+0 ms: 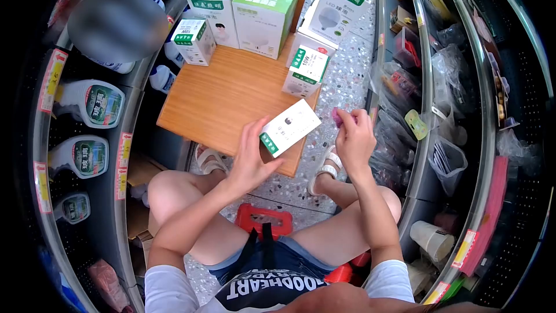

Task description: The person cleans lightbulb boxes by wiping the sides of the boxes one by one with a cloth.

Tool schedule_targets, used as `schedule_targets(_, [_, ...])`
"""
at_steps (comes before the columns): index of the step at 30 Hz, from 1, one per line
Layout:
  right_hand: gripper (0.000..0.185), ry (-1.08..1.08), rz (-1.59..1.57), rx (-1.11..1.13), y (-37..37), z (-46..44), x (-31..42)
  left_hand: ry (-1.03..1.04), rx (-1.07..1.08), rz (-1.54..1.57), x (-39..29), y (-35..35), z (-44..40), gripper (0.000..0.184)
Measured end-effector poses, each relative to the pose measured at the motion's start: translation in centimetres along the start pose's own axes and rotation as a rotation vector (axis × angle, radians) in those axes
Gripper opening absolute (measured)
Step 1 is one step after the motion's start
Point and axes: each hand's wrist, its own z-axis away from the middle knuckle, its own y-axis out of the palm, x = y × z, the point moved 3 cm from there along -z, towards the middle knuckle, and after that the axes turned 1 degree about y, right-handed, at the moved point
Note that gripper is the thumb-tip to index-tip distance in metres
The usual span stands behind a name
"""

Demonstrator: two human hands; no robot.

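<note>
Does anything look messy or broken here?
A bit messy: the clear plastic bags on the right-hand shelves look crumpled and jumbled, unlike the neat boxes on the table. I see no spill or damage.

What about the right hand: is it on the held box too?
No, only the left hand grips the box; the right hand pinches a pink item.

The cartons [291, 128] look smooth cardboard, the table [223, 95] satiny wood.

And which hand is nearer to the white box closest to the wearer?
The left hand: it has the white box between thumb and fingers. The right hand is apart, off to the box's right, pinching a pink item.
</note>
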Motion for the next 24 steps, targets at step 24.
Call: schedule_targets(24, [0.036,-0.424,-0.224,0.033,-1.3,4.1,9.3,0.169,-0.13,-0.088,-1.1,0.3,0.5,0.084])
